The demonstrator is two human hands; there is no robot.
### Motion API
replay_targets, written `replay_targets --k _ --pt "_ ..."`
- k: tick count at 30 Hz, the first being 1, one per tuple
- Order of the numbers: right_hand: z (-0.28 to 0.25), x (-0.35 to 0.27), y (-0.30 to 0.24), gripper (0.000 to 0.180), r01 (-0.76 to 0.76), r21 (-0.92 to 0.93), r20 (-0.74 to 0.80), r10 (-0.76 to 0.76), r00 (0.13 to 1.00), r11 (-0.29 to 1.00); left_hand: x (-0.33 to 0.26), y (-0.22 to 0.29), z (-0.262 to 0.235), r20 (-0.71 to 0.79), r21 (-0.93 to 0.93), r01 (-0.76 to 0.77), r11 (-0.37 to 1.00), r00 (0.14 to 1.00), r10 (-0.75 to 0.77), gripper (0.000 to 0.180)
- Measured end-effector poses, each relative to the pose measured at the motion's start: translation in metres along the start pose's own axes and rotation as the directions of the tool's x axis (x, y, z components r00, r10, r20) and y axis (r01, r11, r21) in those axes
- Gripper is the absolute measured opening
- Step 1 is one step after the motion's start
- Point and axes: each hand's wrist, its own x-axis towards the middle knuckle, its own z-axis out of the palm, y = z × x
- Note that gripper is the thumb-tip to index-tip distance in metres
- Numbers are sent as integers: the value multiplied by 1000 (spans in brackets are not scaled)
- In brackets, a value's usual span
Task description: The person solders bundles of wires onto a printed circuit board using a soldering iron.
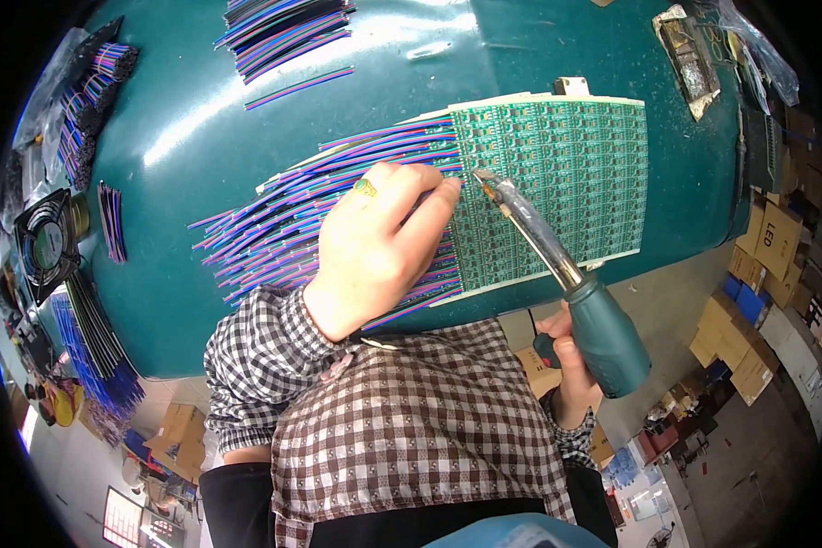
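A green circuit board panel (566, 183), divided into rows of small identical boards, lies on the table. Many blue, red and black ribbon wires (283, 196) fan out leftward from its left edge. My left hand (379, 237), a green-stoned ring on one finger, rests over these wires. Its fingertips are pinched at a wire end by the board's edge; the fingers partly hide that wire. In my right hand (571, 365) is a soldering iron (605, 333) with a thick green handle. The iron's tip reaches the board just right of my left fingertips.
A wire bundle (288, 36) lies at the far side, one loose strip (299, 89) before it. At the left are a black fan (47, 242), tied wire bundles (87, 114) and more wires (100, 352). A dirty metal tray (687, 62) sits far right. Cardboard boxes (767, 237) stand beyond.
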Motion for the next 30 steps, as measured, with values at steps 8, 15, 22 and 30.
replay_targets --k 8,15,22,30 --pt "-7 1 5 49 -39 108 60 33 998 993 1 1 -2 22 1 13 1000 1000 -13 22" --pt "-3 0 -2 46 -36 5 39 36 999 999 4 3 -6 47 -20 51 999 998 -50 23" --pt "-2 1 0 46 -20 12 62 20 998 1000 2 2 -4 26 -30 53 998 998 -52 22" --pt "-1 3 1 45 22 31 61 -23 998 999 3 2 -3 12 -30 41 999 999 -41 22"
